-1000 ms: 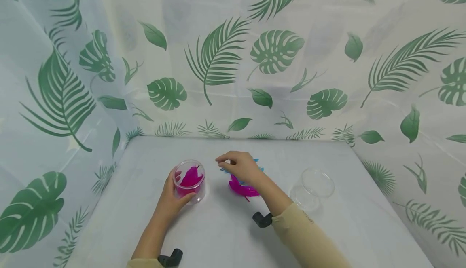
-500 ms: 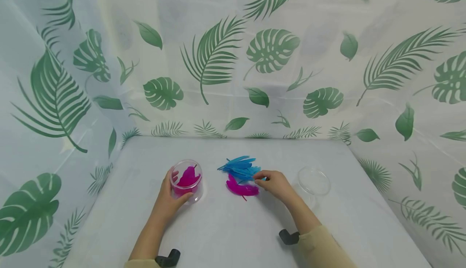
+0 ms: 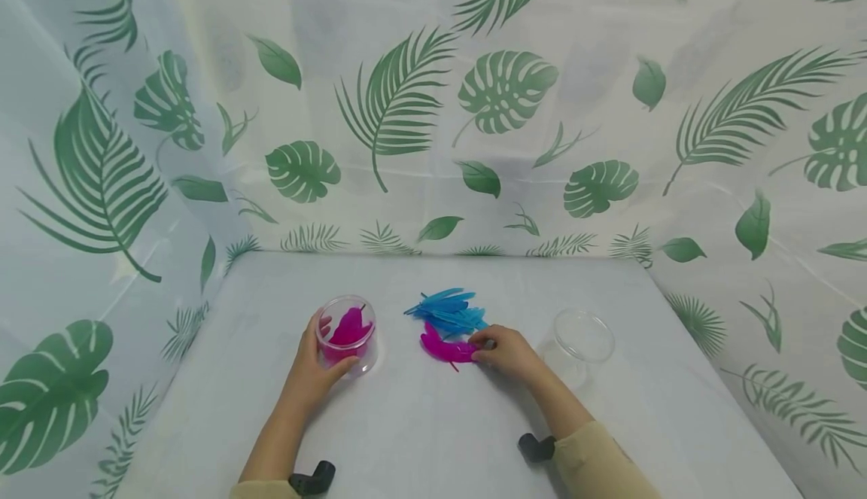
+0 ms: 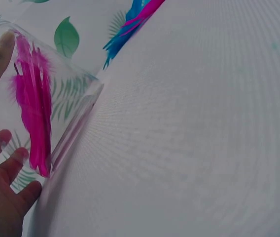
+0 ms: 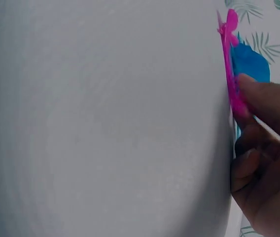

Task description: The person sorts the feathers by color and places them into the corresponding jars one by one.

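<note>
My left hand (image 3: 318, 360) grips a clear round jar (image 3: 366, 361) from its left side, thumb across the front. Inside the jar stand several magenta feathers (image 3: 350, 327), which the left wrist view shows bunched upright behind the clear wall. On the table, my right hand (image 3: 509, 352) pinches the right end of a magenta feather (image 3: 447, 349) between thumb and fingers. Just behind it lies a loose pile of blue feathers (image 3: 447, 311). In the right wrist view, the thumb (image 5: 261, 91) lies against the magenta feather's near end, with blue feather beyond it.
A second clear round container (image 3: 612, 341) stands on the white table (image 3: 420, 431), right of my right hand. Leaf-printed sheeting (image 3: 420, 123) rises behind the table and along its sides. A dark wrist-worn device (image 3: 314, 478) sits at each sleeve.
My right hand has drawn back rightward from over the blue feathers, then come down onto the magenta feather's right end. The left hand keeps its hold on the jar.
</note>
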`<act>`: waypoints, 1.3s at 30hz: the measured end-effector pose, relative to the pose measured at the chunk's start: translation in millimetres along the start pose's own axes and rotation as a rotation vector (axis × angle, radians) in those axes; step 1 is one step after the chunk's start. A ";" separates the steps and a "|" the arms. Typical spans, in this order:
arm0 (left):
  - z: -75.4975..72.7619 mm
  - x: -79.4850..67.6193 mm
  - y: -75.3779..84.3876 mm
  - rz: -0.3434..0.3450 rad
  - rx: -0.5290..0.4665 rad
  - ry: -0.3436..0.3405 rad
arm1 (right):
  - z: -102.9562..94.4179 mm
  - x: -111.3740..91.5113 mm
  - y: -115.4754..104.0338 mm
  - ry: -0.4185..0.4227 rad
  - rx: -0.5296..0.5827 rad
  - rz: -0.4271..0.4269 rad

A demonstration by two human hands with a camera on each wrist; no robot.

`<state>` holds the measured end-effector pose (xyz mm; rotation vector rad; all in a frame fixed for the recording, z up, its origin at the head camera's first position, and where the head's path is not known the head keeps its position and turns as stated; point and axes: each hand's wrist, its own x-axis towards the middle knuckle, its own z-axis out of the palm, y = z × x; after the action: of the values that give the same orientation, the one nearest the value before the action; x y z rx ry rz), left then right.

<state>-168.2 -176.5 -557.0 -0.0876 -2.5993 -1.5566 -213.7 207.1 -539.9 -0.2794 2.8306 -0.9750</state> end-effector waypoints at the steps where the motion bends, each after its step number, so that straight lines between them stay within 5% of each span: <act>1: -0.2 0.1 0.2 -0.001 0.001 -0.001 | 0.4 0.2 -0.5 0.003 -0.013 -0.008; 19: -1.5 1.2 -0.2 -0.009 -0.012 -0.016 | 7.0 3.7 -8.5 -0.003 -0.087 0.047; 39: -1.5 0.5 0.5 -0.013 -0.011 -0.016 | 6.0 1.4 -19.5 -0.104 -0.226 -0.025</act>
<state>-168.6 -177.6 -555.9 -0.0841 -2.6086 -1.5810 -211.5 188.1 -532.5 -0.3783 2.8476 -0.6233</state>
